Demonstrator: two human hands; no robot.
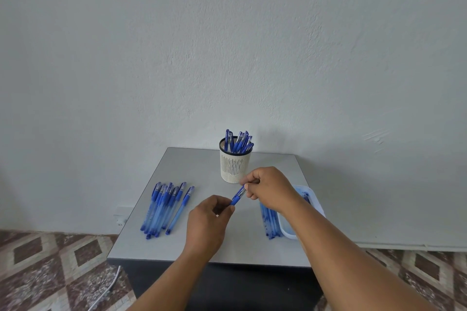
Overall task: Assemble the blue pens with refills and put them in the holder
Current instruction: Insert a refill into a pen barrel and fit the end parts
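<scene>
Above the middle of the grey table (192,164), both hands hold one blue pen (238,195) between them. My left hand (209,222) grips its lower part, which is hidden in the fingers. My right hand (267,188) pinches its upper end. A cream slotted holder (234,165) stands at the back of the table with several blue pens (238,141) upright in it. Several blue pens (164,207) lie in a row on the left side. A bundle of thin blue refills (270,222) lies on the right, partly under my right forearm.
A white plastic tray (298,212) sits at the table's right edge, mostly covered by my right arm. A pale wall rises directly behind the table. A patterned tile floor and a white cable (106,290) lie below on the left.
</scene>
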